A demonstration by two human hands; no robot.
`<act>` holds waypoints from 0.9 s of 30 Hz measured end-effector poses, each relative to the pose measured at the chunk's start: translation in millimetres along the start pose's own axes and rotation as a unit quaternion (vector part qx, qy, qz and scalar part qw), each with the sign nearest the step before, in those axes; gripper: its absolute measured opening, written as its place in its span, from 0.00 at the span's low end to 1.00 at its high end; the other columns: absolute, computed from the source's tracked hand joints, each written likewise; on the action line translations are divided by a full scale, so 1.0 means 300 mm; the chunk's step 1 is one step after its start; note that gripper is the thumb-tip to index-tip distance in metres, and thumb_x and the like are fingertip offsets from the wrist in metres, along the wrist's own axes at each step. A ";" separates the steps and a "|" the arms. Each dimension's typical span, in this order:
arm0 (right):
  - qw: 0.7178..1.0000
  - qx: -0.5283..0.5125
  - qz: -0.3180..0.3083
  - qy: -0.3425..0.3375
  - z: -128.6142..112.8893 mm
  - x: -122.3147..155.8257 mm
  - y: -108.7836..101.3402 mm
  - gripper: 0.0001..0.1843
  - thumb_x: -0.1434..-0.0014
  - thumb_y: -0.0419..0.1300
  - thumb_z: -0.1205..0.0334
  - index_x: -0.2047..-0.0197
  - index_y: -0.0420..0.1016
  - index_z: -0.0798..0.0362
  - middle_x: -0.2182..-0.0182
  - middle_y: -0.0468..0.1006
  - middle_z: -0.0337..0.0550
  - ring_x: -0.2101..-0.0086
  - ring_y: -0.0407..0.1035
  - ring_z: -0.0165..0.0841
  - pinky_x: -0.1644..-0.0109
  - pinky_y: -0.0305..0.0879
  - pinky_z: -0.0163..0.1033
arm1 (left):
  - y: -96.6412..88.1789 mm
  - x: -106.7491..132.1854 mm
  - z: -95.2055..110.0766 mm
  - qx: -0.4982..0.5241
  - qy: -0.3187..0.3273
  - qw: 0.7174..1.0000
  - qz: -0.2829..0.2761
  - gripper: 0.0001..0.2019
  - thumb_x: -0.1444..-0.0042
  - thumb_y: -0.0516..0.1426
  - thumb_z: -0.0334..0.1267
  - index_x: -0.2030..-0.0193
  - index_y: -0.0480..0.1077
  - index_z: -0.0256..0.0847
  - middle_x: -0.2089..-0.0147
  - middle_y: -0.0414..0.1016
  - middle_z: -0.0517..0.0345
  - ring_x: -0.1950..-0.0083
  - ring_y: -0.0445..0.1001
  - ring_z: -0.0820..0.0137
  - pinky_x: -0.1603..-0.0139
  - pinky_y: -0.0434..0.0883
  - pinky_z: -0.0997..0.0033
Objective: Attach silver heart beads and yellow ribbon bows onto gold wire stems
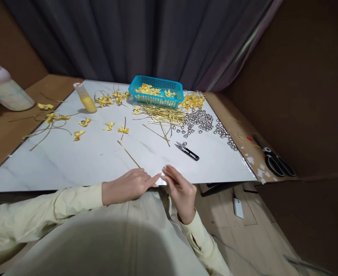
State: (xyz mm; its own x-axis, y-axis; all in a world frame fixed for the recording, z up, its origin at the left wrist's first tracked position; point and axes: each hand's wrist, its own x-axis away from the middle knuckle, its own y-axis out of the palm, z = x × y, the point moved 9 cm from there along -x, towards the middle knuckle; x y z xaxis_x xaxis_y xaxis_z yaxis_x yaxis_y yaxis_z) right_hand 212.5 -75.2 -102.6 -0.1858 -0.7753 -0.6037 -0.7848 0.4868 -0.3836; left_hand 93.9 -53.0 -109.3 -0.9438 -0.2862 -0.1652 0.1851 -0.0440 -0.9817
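At the table's front edge, my left hand (133,184) is curled with its index finger stretched towards my right hand (182,189). The fingertips of both hands meet closely around a small pale, shiny spot too small to name. A gold cord (129,155) lies on the white tabletop and runs up to my left knuckles; whether the fingers hold it is hidden. Beyond it, a yellow ribbon bow (123,130) lies across another piece of cord. Black thread snips (187,151) rest past my right hand.
A blue basket (156,100) of yellow bows stands at the back. Before it lie gold cords (164,114) and silver heart-like beads (200,119). A glue bottle (85,99) leans at left. Black-handled scissors (275,161) lie at the right edge; a tumbler (9,90) stands far left.
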 end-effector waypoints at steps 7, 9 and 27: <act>0.994 0.054 -0.078 -0.056 -0.020 -0.003 0.003 0.17 0.37 0.57 0.69 0.44 0.73 0.52 0.46 0.76 0.51 0.47 0.72 0.41 0.39 0.68 0.50 | 0.019 -0.012 0.022 -0.079 0.038 0.994 -0.070 0.21 0.37 0.42 0.21 0.37 0.49 0.24 0.68 0.76 0.48 0.69 0.75 0.61 0.71 0.68 0.63; 0.985 0.061 -0.128 -0.099 -0.035 0.007 0.020 0.19 0.37 0.58 0.67 0.43 0.71 0.53 0.44 0.73 0.54 0.45 0.70 0.42 0.38 0.66 0.52 | 0.012 -0.016 0.023 -0.062 0.048 0.994 -0.080 0.21 0.37 0.42 0.22 0.37 0.50 0.24 0.68 0.76 0.49 0.70 0.74 0.62 0.72 0.68 0.64; 0.974 0.023 0.022 -0.225 -0.047 0.091 -0.001 0.17 0.40 0.58 0.77 0.52 0.77 0.52 0.59 0.83 0.49 0.56 0.78 0.41 0.52 0.77 0.45 | -0.043 -0.040 -0.136 0.314 -0.145 0.934 -0.087 0.17 0.32 0.45 0.42 0.48 0.71 0.39 0.57 0.80 0.50 0.62 0.76 0.68 0.63 0.64 0.75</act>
State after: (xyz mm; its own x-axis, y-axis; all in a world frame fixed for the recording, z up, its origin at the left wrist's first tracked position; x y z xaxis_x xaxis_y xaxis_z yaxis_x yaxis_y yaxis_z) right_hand 199.4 -102.2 -109.2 0.0676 -0.5041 -0.8610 -0.7530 0.5403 -0.3755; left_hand 91.6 -10.0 -98.5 -0.8779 -0.4651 0.1141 0.2448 -0.6406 -0.7279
